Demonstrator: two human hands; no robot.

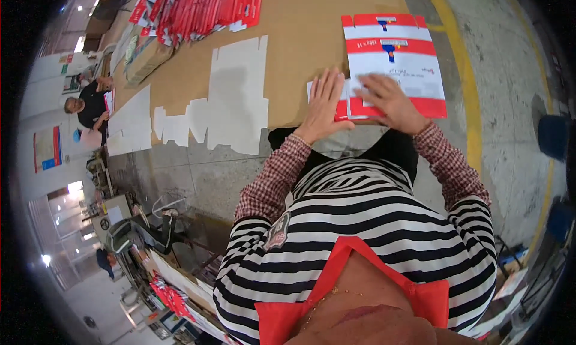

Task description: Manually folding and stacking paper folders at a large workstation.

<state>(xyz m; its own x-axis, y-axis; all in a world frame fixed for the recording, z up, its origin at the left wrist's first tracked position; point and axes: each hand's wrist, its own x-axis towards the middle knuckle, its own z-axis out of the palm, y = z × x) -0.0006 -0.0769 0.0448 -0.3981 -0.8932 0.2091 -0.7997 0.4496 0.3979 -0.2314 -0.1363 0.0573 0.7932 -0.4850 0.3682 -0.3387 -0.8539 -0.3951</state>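
A flat red and white printed carton blank [393,66] with small blue pictures lies at the table's near right corner. My left hand [324,108] rests with fingers stretched out on the left part of the blank, over a white and red flap [342,109]. Just to its right, my right hand [391,105] is on the blank's lower left area, its fingers apart, slightly bent and a little blurred. Neither hand is gripping anything. The hands hide part of the flap between them.
A pile of red and white cartons [201,9] lies at the far left of the brown table [300,21]. Plain white blanks [237,93] lie left of my hands. Beyond the table's left end, a person in black [91,108] holds something red and white. Yellow lines mark the floor.
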